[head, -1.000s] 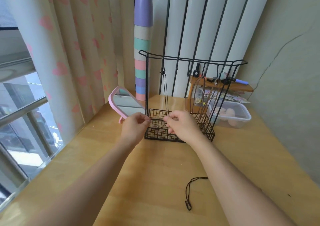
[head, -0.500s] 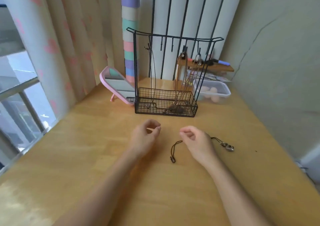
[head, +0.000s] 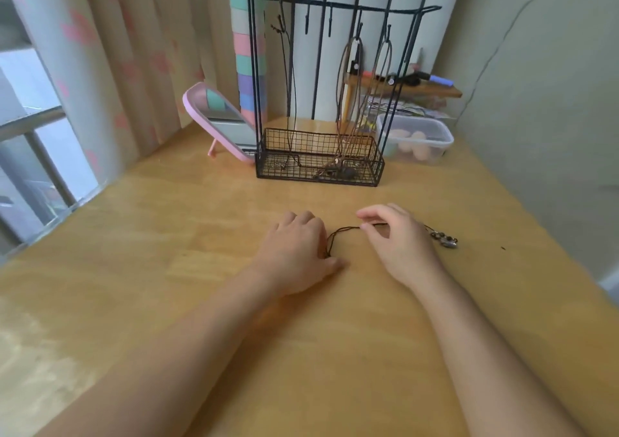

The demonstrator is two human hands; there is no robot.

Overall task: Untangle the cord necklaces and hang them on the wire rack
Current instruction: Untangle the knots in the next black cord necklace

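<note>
The wire rack (head: 320, 101) is standing at the back of the tabletop (head: 167, 269). Its bottom basket (head: 318, 168) is catching the pendants of the cord necklaces (head: 351, 101) hanging from its hooks. Just to its right, a clear plastic tub (head: 435, 141) is holding pale rounded items. A pink mirror (head: 217, 118) is leaning at the rack's left.

Well in front, the black cord necklace (head: 338, 234) is lying on the wood, its pendant (head: 445, 239) trailing right. The right hand (head: 398, 245) is pinching the cord between thumb and forefinger. The left hand (head: 298, 249) is resting knuckles-up at the cord's looped end, fingers curling under; I cannot tell whether they are gripping it.

Bare wood is stretching between hands and rack. The tabletop is running left to the curtain and window and right to the wall.
</note>
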